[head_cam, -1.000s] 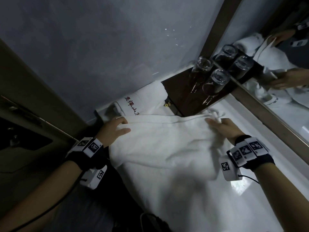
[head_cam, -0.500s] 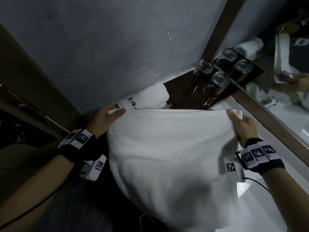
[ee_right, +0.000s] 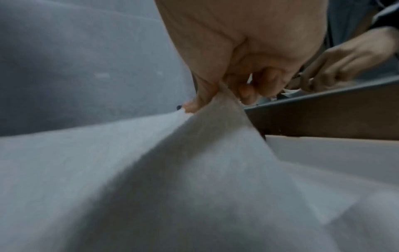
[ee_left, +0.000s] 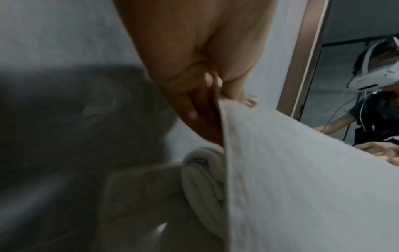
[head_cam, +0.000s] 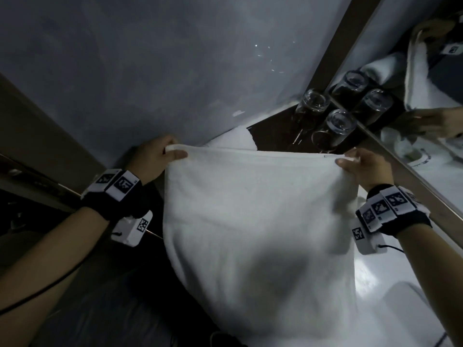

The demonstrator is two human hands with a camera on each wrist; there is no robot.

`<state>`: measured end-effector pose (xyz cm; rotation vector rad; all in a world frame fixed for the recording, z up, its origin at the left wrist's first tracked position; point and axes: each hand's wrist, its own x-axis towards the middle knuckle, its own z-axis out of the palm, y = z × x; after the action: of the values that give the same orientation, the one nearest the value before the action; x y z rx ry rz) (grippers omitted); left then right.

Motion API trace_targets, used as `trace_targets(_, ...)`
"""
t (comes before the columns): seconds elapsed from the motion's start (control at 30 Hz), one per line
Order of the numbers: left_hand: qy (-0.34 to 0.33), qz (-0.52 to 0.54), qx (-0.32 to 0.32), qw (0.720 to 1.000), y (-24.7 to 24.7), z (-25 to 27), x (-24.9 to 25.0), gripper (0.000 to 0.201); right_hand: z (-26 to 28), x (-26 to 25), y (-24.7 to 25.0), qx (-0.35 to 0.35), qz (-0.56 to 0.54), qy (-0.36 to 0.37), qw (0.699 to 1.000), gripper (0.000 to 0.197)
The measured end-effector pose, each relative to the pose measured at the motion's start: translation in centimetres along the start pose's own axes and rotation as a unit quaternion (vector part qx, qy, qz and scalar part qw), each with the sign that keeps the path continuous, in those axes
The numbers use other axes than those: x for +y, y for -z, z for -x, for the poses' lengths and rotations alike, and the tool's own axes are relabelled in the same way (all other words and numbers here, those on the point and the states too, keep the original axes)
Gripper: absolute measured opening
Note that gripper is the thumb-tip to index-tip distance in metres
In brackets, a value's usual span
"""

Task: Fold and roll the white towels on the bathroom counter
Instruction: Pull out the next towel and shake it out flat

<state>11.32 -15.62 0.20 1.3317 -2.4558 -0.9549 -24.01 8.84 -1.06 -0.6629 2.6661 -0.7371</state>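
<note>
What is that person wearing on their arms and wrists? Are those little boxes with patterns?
Both forearms are bare, with no sleeves in view. Each wrist carries a black band ringed with white blocks printed with black-and-white square code markers. A white box-shaped unit bearing another marker hangs under each wrist, and a thin black cable trails back from it. The left hand and right hand are ungloved.

White counter (head_cam: 375,279): rolled towel (head_cam: 235,140), dark tray (head_cam: 278,131) at back.

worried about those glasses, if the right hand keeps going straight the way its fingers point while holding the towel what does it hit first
Probably the nearest drinking glass on the dark tray. The right hand, pinching the white towel corner, points up and away toward it. Depth is unclear, so it may pass above the glass and reach the mirror frame.
</note>
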Motion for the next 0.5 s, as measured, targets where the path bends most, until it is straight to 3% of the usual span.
trace_targets(0.07,0.004,-0.054,0.056,0.997,-0.6,0.0,1.0,0.032,-0.3,-0.7,-0.3,0.040,0.001,-0.014,0.999,0.021)
trace_targets(0.17,-0.013,-0.150,0.055,0.987,-1.9,-0.5,2.0,0.035,0.0,-1.5,-1.3,0.073,0.008,0.013,0.997,0.020)
trace_targets(0.27,-0.010,-0.227,0.041,0.973,-2.7,-0.5,2.3,0.040,0.7,-0.9,-1.9,0.054,-0.039,0.022,0.998,0.021)
trace_targets(0.37,-0.038,-0.254,0.086,0.963,-3.2,0.8,1.7,0.038,2.2,0.8,-1.8,0.011,-0.080,0.008,0.997,0.040)
trace_targets(0.5,-0.079,-0.258,0.131,0.954,-4.5,3.6,1.0,0.039,5.4,3.1,-1.8,-0.005,-0.140,0.016,0.990,0.044)
